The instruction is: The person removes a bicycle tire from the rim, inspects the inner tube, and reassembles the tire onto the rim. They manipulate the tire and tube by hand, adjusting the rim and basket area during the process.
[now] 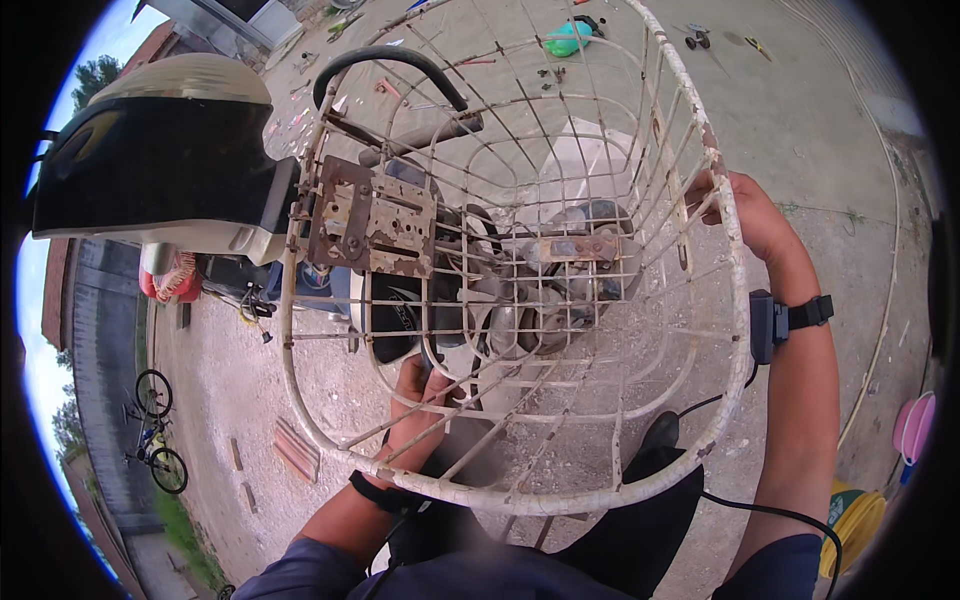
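A white wire basket (615, 491) with rust and chipped paint fills the middle of the view, its open top towards me. My right hand (724, 206) is at the basket's right rim, fingers curled around the wires there. Seen through the wires, my left hand (429, 382) is low on the near side, closed on a dark part that I cannot identify. A rusty mounting plate (371, 217) with slots and bolts is at the basket's left side. Beneath and behind the basket are greasy metal vehicle parts (540, 322). A black and cream headlight housing (157, 157) adjoins the basket's left side.
Pliers (758, 48), a teal bag (568, 39) and scattered small parts lie on the concrete beyond. Bricks (296, 450) and a bicycle (154, 431) are at the left. A yellow bucket (855, 529) and a pink bucket (913, 427) stand at the right.
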Motion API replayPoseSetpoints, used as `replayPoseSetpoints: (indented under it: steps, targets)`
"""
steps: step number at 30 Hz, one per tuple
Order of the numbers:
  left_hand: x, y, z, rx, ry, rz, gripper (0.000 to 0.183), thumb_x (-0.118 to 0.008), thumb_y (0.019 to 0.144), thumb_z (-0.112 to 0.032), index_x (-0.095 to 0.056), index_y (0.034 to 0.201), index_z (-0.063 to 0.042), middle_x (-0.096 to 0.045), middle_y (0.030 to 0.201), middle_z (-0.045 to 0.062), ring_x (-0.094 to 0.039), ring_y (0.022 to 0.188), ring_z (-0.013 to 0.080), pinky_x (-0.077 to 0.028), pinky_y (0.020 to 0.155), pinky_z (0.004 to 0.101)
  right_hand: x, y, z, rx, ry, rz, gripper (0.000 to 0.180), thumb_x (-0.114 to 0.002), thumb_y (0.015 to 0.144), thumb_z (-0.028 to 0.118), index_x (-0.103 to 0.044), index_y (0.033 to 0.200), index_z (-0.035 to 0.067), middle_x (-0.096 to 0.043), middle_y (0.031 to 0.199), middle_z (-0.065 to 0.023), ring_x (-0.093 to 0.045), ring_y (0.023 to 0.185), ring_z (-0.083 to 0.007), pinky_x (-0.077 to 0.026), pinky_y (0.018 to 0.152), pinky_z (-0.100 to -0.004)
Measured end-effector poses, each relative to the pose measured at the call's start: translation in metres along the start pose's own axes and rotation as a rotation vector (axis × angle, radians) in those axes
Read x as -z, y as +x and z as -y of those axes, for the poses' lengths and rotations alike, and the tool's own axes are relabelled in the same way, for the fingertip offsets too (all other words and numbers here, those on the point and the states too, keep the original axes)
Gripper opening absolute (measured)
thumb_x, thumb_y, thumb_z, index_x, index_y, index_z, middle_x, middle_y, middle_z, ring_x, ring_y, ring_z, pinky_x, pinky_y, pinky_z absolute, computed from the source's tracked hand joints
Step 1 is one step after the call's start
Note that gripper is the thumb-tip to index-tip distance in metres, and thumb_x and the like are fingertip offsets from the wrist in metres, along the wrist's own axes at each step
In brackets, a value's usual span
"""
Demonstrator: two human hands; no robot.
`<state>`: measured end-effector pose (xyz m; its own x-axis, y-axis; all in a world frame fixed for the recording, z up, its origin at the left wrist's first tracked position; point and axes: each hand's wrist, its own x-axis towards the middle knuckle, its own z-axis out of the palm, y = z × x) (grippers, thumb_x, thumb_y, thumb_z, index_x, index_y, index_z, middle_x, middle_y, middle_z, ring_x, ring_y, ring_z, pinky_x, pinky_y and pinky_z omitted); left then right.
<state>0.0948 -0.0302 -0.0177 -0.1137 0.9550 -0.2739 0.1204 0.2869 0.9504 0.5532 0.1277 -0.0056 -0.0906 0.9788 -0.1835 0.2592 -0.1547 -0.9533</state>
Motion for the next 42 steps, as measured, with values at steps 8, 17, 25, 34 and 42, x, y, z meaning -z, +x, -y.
replayPoseSetpoints:
  steps: [8,17,25,34,42]
  targets:
    - [-0.015,0.012,-0.019,0.105,0.228,-0.067,0.029,-0.063,0.101,-0.018,-0.055,0.118,0.003,-0.066,0.093,0.008,-0.064,0.083,0.0162,-0.052,0.074,0.0301,0.049,0.007,0.043,-0.158,-0.017,0.113,0.031,-0.057,0.088,0.021,-0.070,0.111,0.005,-0.072,0.101,-0.0033,-0.064,0.085,-0.0159,-0.051,0.075,-0.0301]
    - [-0.022,0.013,-0.033,0.072,0.452,-0.161,0.027,-0.063,0.098,-0.019,-0.060,0.115,0.003,-0.069,0.093,0.013,-0.065,0.081,0.0209,-0.052,0.071,0.0341,0.039,0.058,0.093,-0.235,-0.153,0.491,0.029,-0.060,0.087,0.013,-0.070,0.113,0.003,-0.071,0.102,-0.0073,-0.065,0.087,-0.0164,-0.052,0.078,-0.0302]
    - [-0.037,0.016,-0.052,0.098,0.482,-0.209,0.033,-0.063,0.097,-0.016,-0.060,0.124,0.001,-0.070,0.100,0.017,-0.066,0.089,0.0239,-0.052,0.079,0.0347,0.001,0.149,0.107,-0.136,-0.380,0.731,0.035,-0.055,0.087,0.019,-0.068,0.115,0.002,-0.070,0.098,-0.0045,-0.064,0.087,-0.0137,-0.051,0.074,-0.0269]
    - [-0.043,0.011,-0.046,0.275,0.201,-0.270,0.033,-0.061,0.098,-0.007,-0.057,0.130,0.002,-0.067,0.114,0.009,-0.060,0.100,0.0134,-0.049,0.088,0.0290,-0.023,0.239,0.090,-0.251,-0.344,1.040,0.034,-0.062,0.091,0.023,-0.068,0.117,0.002,-0.069,0.103,-0.0054,-0.062,0.091,-0.0141,-0.051,0.082,-0.0290]
    - [-0.041,-0.008,-0.036,0.647,0.459,-0.269,0.019,-0.064,0.099,-0.015,-0.067,0.108,0.002,-0.070,0.093,0.004,-0.055,0.082,0.0094,-0.049,0.073,0.0285,-0.105,0.298,0.106,-0.173,-0.346,1.523,0.042,-0.057,0.095,0.012,-0.060,0.135,0.002,-0.066,0.131,-0.0086,-0.059,0.123,-0.0181,-0.043,0.106,-0.0308]
